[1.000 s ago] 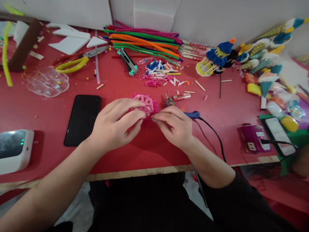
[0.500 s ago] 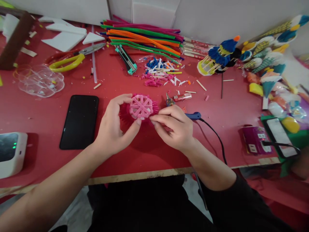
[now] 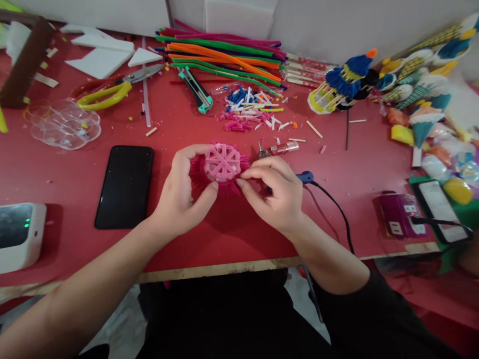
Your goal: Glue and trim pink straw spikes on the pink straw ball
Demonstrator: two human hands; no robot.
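Observation:
A round pink piece (image 3: 223,162) has a spoked top and a darker pink fringe around it. My left hand (image 3: 185,192) grips its left side, with the thumb at the lower edge and the fingers behind the upper left. At the lower right edge, the thumb and index finger of my right hand (image 3: 275,192) are pinched together; whatever lies between these fingertips is too small to name. Just above the piece lies a pile of cut pink, blue and white bits (image 3: 249,107). A blue-handled corded tool (image 3: 306,177) is partly hidden behind my right hand.
A black phone (image 3: 125,187) lies left of my hands. Farther back are scissors (image 3: 105,96), a cutter (image 3: 196,89) and coloured fuzzy stems (image 3: 224,55). A blue-and-yellow figure (image 3: 342,82) stands at the back right. On the right sits a purple power box (image 3: 402,214).
The pink piece and both hands appear slightly farther right. The right thumb and index finger have shifted a little along the piece's edge. The view has also shifted slightly.

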